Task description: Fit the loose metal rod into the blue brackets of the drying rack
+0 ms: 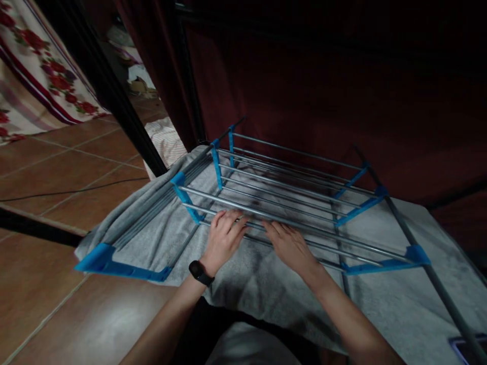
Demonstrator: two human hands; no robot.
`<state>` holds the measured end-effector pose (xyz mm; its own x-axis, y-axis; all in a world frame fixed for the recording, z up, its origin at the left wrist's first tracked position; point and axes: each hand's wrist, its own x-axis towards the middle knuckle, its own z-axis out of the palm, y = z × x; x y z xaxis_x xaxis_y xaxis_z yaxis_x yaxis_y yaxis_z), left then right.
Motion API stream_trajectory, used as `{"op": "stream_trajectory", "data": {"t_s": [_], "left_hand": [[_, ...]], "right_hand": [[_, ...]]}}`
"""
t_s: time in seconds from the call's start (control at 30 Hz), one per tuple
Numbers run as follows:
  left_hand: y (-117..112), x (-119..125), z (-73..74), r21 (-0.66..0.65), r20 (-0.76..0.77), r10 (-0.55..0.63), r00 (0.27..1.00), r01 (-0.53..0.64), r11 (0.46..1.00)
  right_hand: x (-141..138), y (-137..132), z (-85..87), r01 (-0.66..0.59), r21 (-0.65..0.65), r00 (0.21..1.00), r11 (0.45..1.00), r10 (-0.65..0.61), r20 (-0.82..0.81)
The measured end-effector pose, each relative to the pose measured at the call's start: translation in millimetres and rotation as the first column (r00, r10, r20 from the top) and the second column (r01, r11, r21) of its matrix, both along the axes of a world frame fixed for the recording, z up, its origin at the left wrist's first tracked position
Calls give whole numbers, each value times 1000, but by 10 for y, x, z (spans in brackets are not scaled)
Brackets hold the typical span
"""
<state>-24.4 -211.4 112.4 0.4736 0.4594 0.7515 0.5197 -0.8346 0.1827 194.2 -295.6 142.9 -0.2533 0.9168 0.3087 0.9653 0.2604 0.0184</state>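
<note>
A rack of thin metal rods (292, 188) and blue plastic brackets (216, 165) rests on a grey blanket. My left hand (227, 234), with a black watch on its wrist, has its fingers curled over one of the near metal rods. Just to the right, my right hand (288, 245) grips the near rods too, its fingertips partly hidden behind the metal. A blue end bracket (122, 266) sticks out at the left with no crossbars on it. Darker grey tubes (403, 223) run along the right side.
Several long grey rods (162, 205) lie bundled at the blanket's left. The grey blanket (236, 266) covers a bed-like surface beside a dark red curtain (304, 91). A black post (125, 106) rises from the tiled floor (95, 152). A phone-like object (466, 350) lies bottom right.
</note>
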Motion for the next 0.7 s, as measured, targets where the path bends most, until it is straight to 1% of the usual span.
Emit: {"op": "stream_trajectory", "data": {"t_s": [0.03,0.07,0.1,0.13,0.17,0.2,0.23,0.27,0.3,0.33,0.4,0.47,0.5,0.57,0.63,0.7], "left_hand": [[-9,-55,-55,5,85,61,995,-62,998],[-4,-117,-113,-13,190,136,972,-136,991],[22,-185,-169,-65,311,227,923,-217,974],[73,-256,-217,-152,432,328,840,-291,945],[148,-328,-254,-259,533,428,730,-342,904],[248,-399,-276,-362,607,510,609,-359,860],[365,-465,-281,-453,651,567,505,-341,823],[493,-524,-271,-522,673,598,436,-293,801],[622,-573,-245,-570,683,606,407,-221,791],[743,-611,-209,-609,686,602,409,-131,783],[933,-651,-117,-665,681,585,441,38,746],[1035,-647,-29,-710,663,586,465,145,689],[1057,-632,4,-726,656,597,461,172,666],[1069,-592,36,-740,657,625,422,204,641],[1068,-557,21,-731,673,638,374,208,650],[1077,-539,-30,-715,687,625,370,191,672]], "right_hand": [[14,-6,-4,-4,4,1000,1000,4,0],[26,-12,-8,-8,7,1000,1000,8,0],[35,-17,-9,-13,9,1000,1000,13,1],[42,-22,-9,-18,10,1000,1000,18,3],[47,-25,-7,-22,10,1000,1000,22,8],[51,-26,-4,-26,9,1000,1000,26,17],[55,-26,1,-29,8,999,1000,28,27],[58,-25,6,-31,8,999,999,31,35],[62,-23,10,-33,8,999,999,32,40],[67,-21,14,-34,8,999,999,34,41],[82,-18,16,-42,1,999,999,42,35],[99,-20,14,-47,-10,999,999,48,27],[106,-22,12,-46,-14,999,999,47,23],[99,-18,14,-35,-23,999,999,35,18],[39,16,38,-26,-49,1000,998,27,13],[-98,103,94,-34,-103,999,994,35,7]]}}
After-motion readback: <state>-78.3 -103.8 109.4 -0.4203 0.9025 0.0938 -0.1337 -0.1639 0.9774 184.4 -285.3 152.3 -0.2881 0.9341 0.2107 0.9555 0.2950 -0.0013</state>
